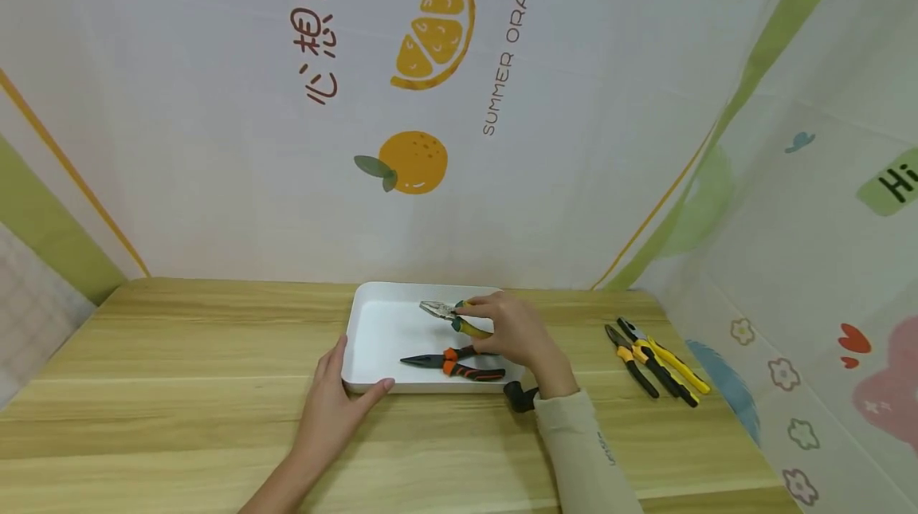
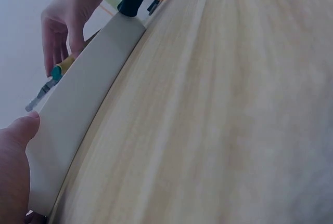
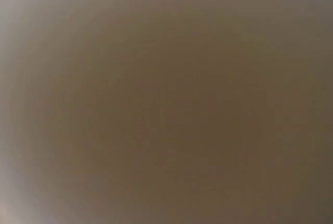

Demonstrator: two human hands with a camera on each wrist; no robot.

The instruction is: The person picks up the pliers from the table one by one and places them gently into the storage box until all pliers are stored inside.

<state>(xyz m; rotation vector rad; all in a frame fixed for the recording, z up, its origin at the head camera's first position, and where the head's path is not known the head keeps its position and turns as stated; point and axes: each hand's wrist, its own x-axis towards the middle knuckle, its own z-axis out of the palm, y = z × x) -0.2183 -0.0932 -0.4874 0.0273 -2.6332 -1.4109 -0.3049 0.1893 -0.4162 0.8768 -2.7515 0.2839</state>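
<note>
Hands: the right hand (image 1: 512, 331) pinches the green-yellow pliers (image 1: 469, 329), fingers bent; the left hand (image 1: 335, 390) grips the tray (image 1: 373, 339) at its near-left corner, thumb on the rim.
Green-yellow pliers: within the tray's outline, head pointing left; whether they touch its floor, I cannot tell.
Orange-black pliers (image 1: 459, 362): lying in the tray, nearer the front rim.
Bench (image 1: 215, 402): bears the tray; more pliers (image 1: 674, 360) lie to its right.
Backdrop (image 1: 237, 179): white, orange-printed.
</note>
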